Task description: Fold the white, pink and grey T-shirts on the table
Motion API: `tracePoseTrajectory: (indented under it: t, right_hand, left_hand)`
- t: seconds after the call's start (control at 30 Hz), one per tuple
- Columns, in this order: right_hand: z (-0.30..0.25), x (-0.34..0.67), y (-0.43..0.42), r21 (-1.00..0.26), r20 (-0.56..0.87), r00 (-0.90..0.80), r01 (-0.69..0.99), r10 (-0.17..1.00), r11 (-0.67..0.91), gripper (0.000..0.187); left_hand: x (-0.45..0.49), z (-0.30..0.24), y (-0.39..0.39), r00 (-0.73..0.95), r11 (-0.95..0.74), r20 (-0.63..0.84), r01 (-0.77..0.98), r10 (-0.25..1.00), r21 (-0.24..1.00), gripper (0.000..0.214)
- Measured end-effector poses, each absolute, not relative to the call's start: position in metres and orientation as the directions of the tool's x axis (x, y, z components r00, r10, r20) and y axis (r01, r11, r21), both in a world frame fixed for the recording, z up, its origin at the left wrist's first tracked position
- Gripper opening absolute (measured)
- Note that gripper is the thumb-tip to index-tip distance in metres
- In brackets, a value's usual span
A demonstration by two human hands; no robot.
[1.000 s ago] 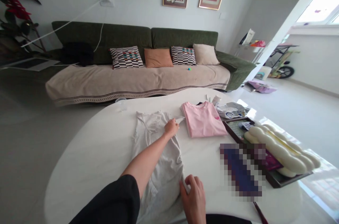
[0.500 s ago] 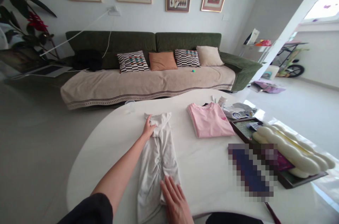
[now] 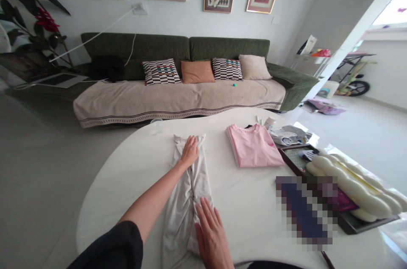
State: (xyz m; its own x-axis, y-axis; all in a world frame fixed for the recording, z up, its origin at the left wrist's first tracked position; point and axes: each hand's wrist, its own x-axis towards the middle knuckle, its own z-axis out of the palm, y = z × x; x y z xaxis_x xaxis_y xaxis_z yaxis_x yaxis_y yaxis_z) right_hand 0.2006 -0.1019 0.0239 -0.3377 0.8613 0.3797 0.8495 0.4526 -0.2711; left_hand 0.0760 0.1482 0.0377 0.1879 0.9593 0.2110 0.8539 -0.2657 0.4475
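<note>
A pale grey garment lies folded lengthwise into a narrow strip on the white round table. My left hand rests flat on its far end, fingers stretched out. My right hand lies flat on the near end of the strip, fingers spread, holding nothing. To the right of the strip sits a folded pink T-shirt, untouched.
A dark tray with a cream wavy cushion stands at the table's right edge, with papers behind it. A clear cup sits at the far table edge. A green sofa with pillows lies beyond.
Both sides of the grey garment were folded in to form a narrow strip. My left hand moved from the right sleeve to the top end, and my right hand went flat.
</note>
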Motion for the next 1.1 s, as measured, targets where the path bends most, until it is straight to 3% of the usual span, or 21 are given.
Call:
tracePoseTrajectory:
  t: [0.07, 0.33, 0.47, 0.63, 0.8, 0.97, 1.1]
  right_hand:
    - [0.023, 0.194, -0.093, -0.292, 0.322, -0.279, 0.880, 0.905, 0.376, 0.052]
    - [-0.017, 0.185, -0.104, -0.292, 0.218, -0.229, 0.912, 0.949, 0.287, 0.073]
    - [-0.002, 0.186, -0.107, -0.310, 0.156, -0.214, 0.916, 0.964, 0.254, 0.071]
    - [0.026, 0.187, -0.109, -0.344, 0.109, -0.200, 0.911, 0.974, 0.226, 0.062]
    - [0.023, 0.186, -0.111, -0.333, 0.151, -0.204, 0.911, 0.967, 0.244, 0.061]
    - [0.016, 0.183, -0.111, -0.342, 0.147, -0.211, 0.906, 0.966, 0.250, 0.059]
    - [0.027, 0.185, -0.112, -0.366, 0.078, -0.221, 0.901, 0.972, 0.234, 0.060]
  left_hand:
    - [0.086, 0.033, 0.154, 0.309, -0.314, 0.068, 0.894, 0.949, 0.318, 0.054]
    - [0.090, 0.030, 0.174, 0.208, -0.161, -0.161, 0.951, 0.965, 0.265, 0.084]
    - [0.098, 0.039, 0.175, 0.132, -0.089, -0.144, 0.958, 0.981, 0.271, 0.089]
    - [0.109, 0.058, 0.155, 0.089, -0.050, -0.122, 0.956, 0.989, 0.289, 0.071]
    - [0.078, 0.070, 0.045, 0.257, -0.257, 0.055, 0.881, 0.965, 0.396, 0.058]
    - [0.024, 0.044, -0.114, 0.464, -0.406, -0.019, 0.793, 0.886, 0.454, 0.071]
    - [0.008, 0.029, -0.165, 0.436, -0.389, -0.061, 0.850, 0.898, 0.356, 0.090]
